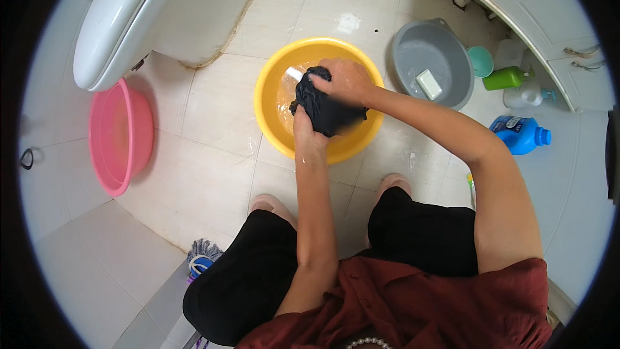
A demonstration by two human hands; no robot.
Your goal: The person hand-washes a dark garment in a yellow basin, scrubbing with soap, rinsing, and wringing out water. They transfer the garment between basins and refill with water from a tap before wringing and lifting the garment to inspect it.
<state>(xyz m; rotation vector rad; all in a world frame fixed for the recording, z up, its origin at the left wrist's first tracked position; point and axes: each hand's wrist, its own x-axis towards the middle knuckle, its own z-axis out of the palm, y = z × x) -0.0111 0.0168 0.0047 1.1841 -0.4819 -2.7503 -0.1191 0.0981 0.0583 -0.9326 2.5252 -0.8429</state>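
A yellow plastic basin (264, 111) with water in it stands on the tiled floor in front of me. Bunched wet black cloth (334, 114) is held over the basin between my two hands. My left hand (310, 128) grips its near left side, the thumb lying on top. From the far side my right hand (346, 77) clasps the fabric, fingers curled on its upper edge. A blurred patch covers part of the cloth on the right, and my left fingers are hidden beneath it.
To the right stands a grey basin (411, 48) holding a white soap bar (428, 84). Beyond it are a turquoise bowl (480, 61), a green pump bottle (503, 78) and a blue detergent bottle (520, 134). A pink basin (143, 123) leans at left, near a white toilet (193, 14). A mop head (203, 254) lies by my left leg.
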